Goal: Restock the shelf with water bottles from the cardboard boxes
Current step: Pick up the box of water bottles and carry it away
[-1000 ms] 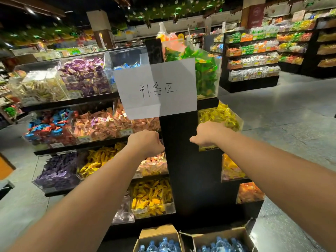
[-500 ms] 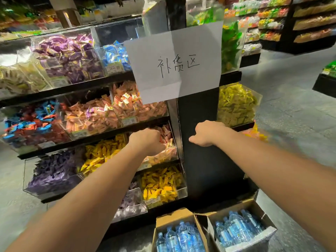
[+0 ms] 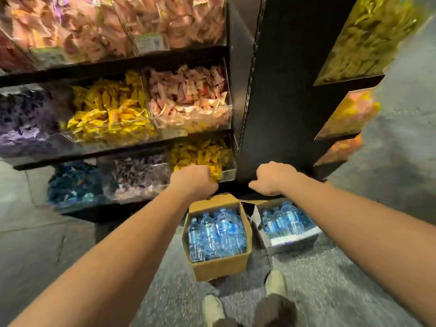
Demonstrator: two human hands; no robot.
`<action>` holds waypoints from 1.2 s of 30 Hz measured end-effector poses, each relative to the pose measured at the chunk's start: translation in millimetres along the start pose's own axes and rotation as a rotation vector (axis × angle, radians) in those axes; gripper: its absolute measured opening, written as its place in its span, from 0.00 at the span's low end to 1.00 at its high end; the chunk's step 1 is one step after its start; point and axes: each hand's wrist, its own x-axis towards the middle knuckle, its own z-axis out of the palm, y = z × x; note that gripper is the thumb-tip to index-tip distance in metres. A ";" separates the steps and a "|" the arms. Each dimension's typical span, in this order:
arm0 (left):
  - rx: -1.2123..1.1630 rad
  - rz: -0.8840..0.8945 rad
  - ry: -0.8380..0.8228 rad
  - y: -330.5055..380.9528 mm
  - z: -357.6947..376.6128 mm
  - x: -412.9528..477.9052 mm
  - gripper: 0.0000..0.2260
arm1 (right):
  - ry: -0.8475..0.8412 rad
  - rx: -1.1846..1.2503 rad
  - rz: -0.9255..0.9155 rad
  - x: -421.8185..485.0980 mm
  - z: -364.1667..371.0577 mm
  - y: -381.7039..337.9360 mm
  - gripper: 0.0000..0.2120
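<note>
Below your fisted, empty left hand and right hand: two cardboard boxes, water bottles.
Risk: packed bottles may jam as you lift.

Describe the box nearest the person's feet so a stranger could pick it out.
Start at the tall black shelf post; two open boxes of water bottles sit on the floor at its foot. The target is the brown cardboard box on the left, just ahead of the shoes. Its neighbour, the pale grey box, lies farther right.
</note>
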 end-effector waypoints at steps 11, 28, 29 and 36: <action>-0.132 -0.117 -0.211 -39.0 159.6 22.5 0.14 | -0.172 0.107 0.066 63.8 142.5 -20.1 0.14; -0.376 -0.672 -0.211 -84.7 347.9 125.0 0.21 | -0.188 0.271 0.282 222.1 312.3 22.4 0.26; -0.359 -0.700 -0.209 -92.4 362.1 129.9 0.22 | -0.202 0.274 0.310 230.1 324.7 23.0 0.26; -0.261 -0.676 -0.306 -133.2 435.5 161.9 0.22 | -0.218 0.356 0.437 273.9 384.7 18.9 0.18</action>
